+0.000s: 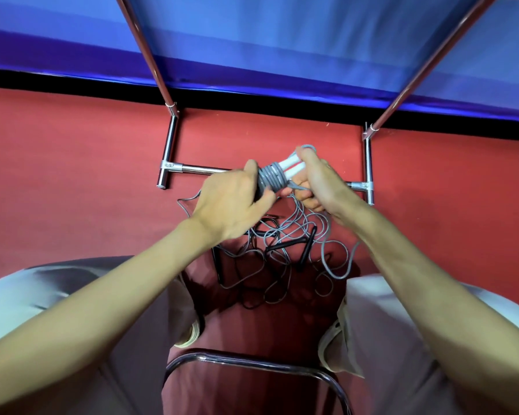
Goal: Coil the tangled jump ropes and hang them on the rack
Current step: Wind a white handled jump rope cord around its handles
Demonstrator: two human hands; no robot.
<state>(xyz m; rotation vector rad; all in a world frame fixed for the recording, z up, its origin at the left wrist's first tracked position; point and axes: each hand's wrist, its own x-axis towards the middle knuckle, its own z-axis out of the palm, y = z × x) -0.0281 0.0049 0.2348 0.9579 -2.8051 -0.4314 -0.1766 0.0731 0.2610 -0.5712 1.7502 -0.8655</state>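
Observation:
My left hand point(232, 199) grips a grey jump rope point(271, 178) that is wound in tight turns around its two white handles point(292, 166). My right hand point(313, 182) holds the handle end and pinches the loose grey cord beside the coil. The rest of that grey cord point(321, 235) trails down onto the red floor. It is tangled there with a black jump rope point(277, 245) whose black handles lie among the loops. The chrome rack point(174, 145) stands just beyond my hands, its base bar partly hidden behind them.
The rack's two uprights point(432, 58) rise toward a blue wall. My knees flank the rope pile, and a chrome chair frame point(252, 362) curves at the bottom centre. Red floor point(72, 175) stretches to both sides.

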